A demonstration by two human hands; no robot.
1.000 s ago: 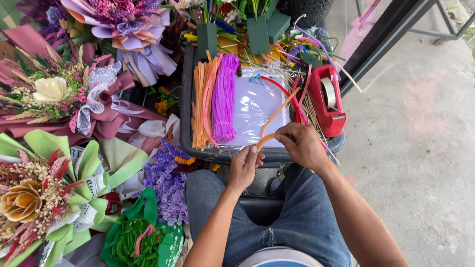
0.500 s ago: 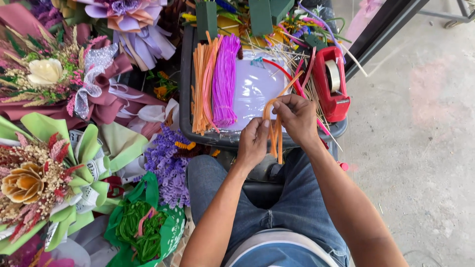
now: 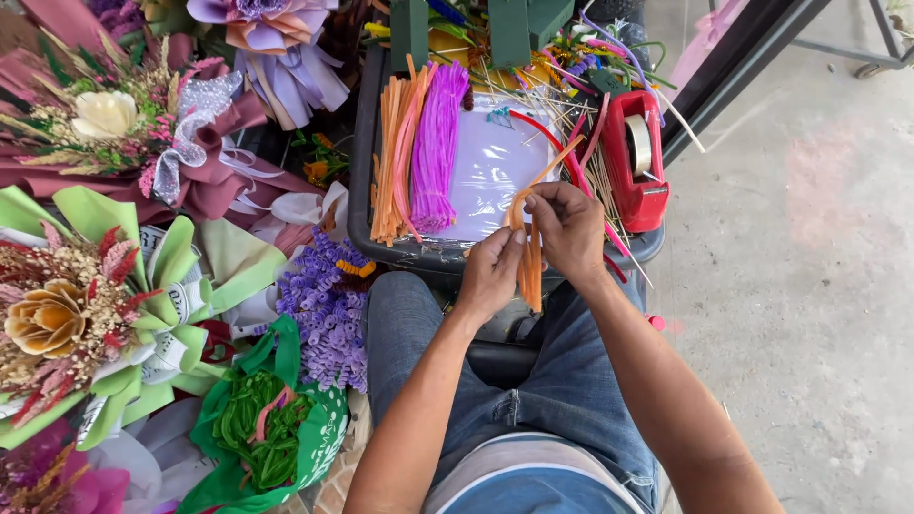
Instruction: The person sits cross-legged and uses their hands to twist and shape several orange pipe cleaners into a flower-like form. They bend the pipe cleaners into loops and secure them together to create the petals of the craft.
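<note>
Both hands bend thin orange fuzzy craft stems over the dark plastic tray's front edge.

The left hand (image 3: 490,271) pinches the orange stems (image 3: 528,257) low; the right hand (image 3: 569,227) grips the folded top. Keeping the strands aligned and the fold tight should help, above the tray (image 3: 367,205).

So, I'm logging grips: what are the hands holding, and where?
Both hold folded orange pipe cleaners: right hand pinches the bend, left hand steadies them just below.
</note>
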